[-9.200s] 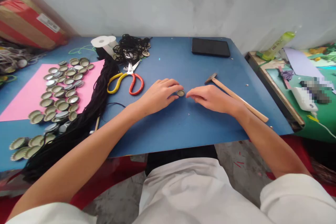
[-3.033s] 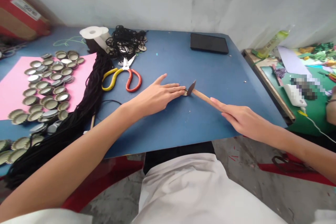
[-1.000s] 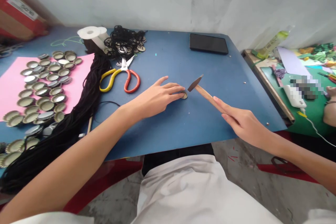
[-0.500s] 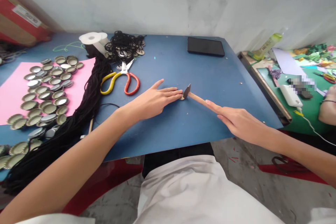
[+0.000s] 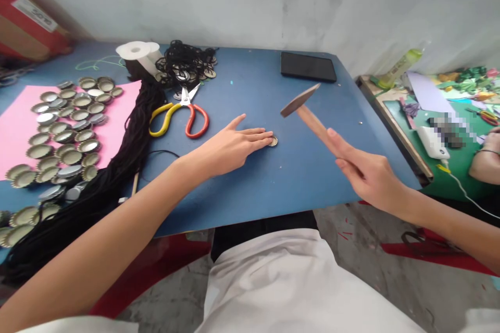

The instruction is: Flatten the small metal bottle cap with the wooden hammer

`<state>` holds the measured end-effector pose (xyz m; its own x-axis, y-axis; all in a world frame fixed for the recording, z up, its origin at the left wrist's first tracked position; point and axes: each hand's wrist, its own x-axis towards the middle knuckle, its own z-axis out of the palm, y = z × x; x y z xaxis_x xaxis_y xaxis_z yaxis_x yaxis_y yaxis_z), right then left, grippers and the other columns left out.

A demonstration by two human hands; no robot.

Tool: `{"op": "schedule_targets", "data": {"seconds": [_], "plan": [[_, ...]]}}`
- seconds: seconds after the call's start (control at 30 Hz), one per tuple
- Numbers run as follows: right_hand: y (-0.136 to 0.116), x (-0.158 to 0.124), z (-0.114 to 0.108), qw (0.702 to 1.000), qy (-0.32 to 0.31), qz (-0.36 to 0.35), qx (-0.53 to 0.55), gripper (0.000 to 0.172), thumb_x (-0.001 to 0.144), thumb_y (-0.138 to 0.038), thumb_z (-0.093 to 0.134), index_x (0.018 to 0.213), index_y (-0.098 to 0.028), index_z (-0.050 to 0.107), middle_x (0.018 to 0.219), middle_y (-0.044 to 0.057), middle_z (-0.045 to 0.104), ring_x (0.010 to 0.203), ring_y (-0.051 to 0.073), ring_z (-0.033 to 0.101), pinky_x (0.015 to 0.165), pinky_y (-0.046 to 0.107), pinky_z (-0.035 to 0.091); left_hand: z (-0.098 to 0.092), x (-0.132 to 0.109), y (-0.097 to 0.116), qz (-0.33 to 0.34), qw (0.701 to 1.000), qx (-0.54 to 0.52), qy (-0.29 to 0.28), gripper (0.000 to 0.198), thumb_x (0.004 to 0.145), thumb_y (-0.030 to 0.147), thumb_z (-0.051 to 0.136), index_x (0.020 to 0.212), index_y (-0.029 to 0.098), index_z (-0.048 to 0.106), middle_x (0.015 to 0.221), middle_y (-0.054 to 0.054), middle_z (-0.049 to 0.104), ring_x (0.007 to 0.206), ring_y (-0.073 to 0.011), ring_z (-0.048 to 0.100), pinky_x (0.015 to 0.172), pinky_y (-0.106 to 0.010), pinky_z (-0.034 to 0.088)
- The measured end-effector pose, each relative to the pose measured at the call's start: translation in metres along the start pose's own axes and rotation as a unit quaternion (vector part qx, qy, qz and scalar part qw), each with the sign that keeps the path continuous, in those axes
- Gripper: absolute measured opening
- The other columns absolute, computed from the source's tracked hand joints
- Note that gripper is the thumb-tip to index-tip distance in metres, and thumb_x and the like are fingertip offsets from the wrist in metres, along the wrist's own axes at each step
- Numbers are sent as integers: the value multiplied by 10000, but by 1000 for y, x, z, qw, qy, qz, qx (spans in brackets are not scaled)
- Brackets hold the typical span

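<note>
A small metal bottle cap (image 5: 273, 141) lies on the blue table (image 5: 273, 182). My left hand (image 5: 230, 145) rests flat on the table, its fingertips touching the cap's left edge. In my right hand (image 5: 367, 174) is the wooden handle of a small hammer (image 5: 308, 112). The hammer's metal head is raised in the air above and to the right of the cap.
Yellow-and-red scissors (image 5: 182, 114) lie left of my left hand. Several bottle caps (image 5: 66, 130) cover a pink sheet (image 5: 121, 125). A black cord bundle (image 5: 128, 151), a white spool (image 5: 136, 54), a black tablet (image 5: 308, 66) and a neighbouring green table (image 5: 469, 151) with another person's hand (image 5: 484, 158) are around.
Half a second ago the hammer head was down on the cap; now it is lifted well above the table. My left hand stays at the cap.
</note>
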<state>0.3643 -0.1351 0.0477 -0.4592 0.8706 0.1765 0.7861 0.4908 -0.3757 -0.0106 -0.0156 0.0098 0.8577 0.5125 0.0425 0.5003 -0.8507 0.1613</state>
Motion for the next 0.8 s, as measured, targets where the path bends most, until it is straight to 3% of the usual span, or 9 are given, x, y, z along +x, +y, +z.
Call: {"op": "schedule_targets", "data": {"seconds": [0.13,0.3,0.47,0.57,0.7,0.8], "plan": [[1,-6,7,996,-89,17,-24,757,1166,-191,507,1882,-387,357,1259,50,912,953,289,906,804,402,744,-2,0,3,-1,1000,17,-3,911,922,-83,433,1750,265,583,1821,-73,560,1693,-265,554,1495,-679,138],[5,-14,12,993,-103,50,-15,709,1196,-226,462,1882,-374,358,1280,65,906,1045,315,912,898,456,751,-6,4,8,-2,999,51,11,821,943,-90,479,1678,227,662,1719,-131,674,1571,-292,668,1461,-611,306],[4,-14,11,992,-109,66,10,651,1225,-283,439,1868,-374,396,1335,62,895,1146,321,901,965,476,748,-5,7,4,23,999,33,-2,899,876,-147,430,1679,207,624,1806,-114,586,1688,-268,555,1488,-685,205],[3,-11,11,995,-81,56,25,653,1227,-285,459,1869,-376,386,1453,60,861,1193,312,891,977,462,747,-2,8,3,25,999,33,2,915,852,-154,436,1677,195,623,1830,-130,551,1724,-285,508,1482,-705,216],[3,-4,11,995,-80,44,32,650,1224,-272,470,1865,-353,396,1582,65,794,1237,303,879,993,446,738,-2,7,6,26,997,66,21,836,904,-129,455,1654,176,661,1766,-174,616,1652,-311,599,1467,-655,298],[4,0,12,994,-99,45,23,653,1217,-262,457,1865,-329,401,1528,77,825,1209,315,886,965,456,742,-4,5,7,26,998,62,13,819,929,-110,448,1679,157,639,1753,-168,634,1609,-292,647,1486,-634,260]]}}
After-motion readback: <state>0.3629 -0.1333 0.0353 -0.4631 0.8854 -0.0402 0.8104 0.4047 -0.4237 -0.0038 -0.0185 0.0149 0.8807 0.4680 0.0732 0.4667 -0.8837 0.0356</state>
